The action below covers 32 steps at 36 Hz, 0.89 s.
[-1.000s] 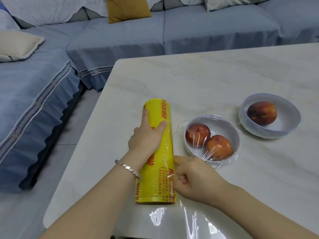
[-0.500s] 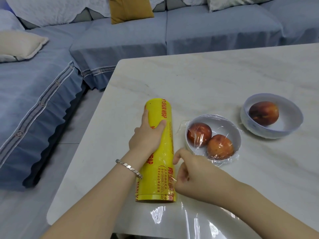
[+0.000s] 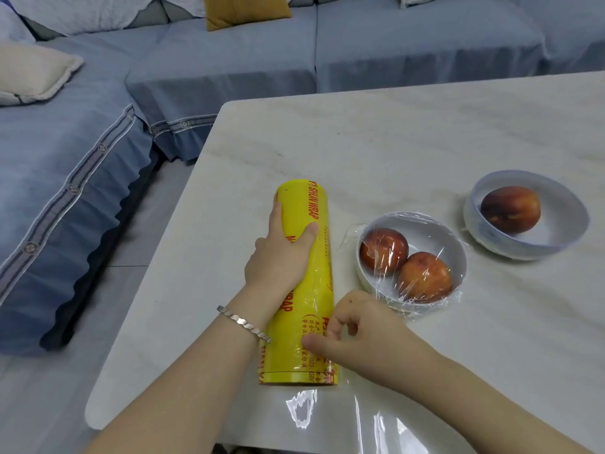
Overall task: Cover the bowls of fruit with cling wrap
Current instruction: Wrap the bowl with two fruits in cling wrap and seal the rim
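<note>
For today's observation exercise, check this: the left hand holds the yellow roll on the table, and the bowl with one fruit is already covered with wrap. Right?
No. The head view shows wrap over the bowl with two fruits; the bowl with one fruit is uncovered. The left hand does hold the yellow roll on the table.

The roll [image 3: 319, 290] is bright yellow with red lettering. The table [image 3: 393, 142] is white marble with faint beige veins. Both bowls, near [image 3: 463, 260] and far [image 3: 563, 231], are white, and the fruit [image 3: 510, 209] in them is red shading to orange. The sofa [image 3: 229, 60] is blue-grey with a striped trim [image 3: 75, 185]; a mustard cushion [image 3: 245, 9] and a cream pillow [image 3: 32, 70] lie on it. The bracelet [image 3: 244, 322] is silver, the floor [image 3: 131, 257] grey
</note>
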Available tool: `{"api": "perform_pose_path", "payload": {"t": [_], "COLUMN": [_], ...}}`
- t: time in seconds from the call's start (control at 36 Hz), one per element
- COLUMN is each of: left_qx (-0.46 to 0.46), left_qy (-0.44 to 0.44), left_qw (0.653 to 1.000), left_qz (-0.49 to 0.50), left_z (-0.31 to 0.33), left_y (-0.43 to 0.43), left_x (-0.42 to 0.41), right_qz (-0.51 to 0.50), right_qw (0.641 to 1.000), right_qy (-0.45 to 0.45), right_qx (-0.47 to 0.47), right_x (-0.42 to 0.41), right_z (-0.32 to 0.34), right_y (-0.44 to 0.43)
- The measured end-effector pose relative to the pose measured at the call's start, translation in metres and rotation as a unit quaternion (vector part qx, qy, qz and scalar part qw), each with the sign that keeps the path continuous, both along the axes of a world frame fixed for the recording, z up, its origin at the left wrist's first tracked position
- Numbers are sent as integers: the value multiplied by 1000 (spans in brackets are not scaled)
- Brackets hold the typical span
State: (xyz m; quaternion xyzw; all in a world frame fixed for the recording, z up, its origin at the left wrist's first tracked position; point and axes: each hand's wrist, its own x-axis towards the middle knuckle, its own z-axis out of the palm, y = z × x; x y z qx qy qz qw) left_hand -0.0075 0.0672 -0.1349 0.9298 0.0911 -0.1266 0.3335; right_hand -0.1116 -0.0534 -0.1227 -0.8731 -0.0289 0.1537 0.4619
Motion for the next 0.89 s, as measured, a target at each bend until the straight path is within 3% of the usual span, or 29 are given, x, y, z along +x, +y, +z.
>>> {"api": "perform_pose_path", "payload": {"t": [0.31, 0.58, 0.75, 0.83, 0.89], "left_qx": [12, 30, -65, -64, -70], "left_qy": [4, 2, -15, -9, -8], "left_qw": [1000, 1000, 998, 998, 997], "left_qz": [3, -2, 15, 18, 20], "left_z": [2, 3, 1, 1, 1], "left_y": [-5, -8, 8, 7, 7], "left_x": [0, -2, -1, 0, -1], "right_qz": [-60, -85, -110, -79, -55], "right_qw": [998, 988, 982, 987, 982], "right_qy": [-11, -125, -138, -134, -176], "right_qx": [-6, 30, 65, 52, 28], "right_x": [-2, -7, -3, -4, -6], "right_z": [-3, -31, -49, -39, -36], "right_y": [6, 8, -7, -8, -14]}}
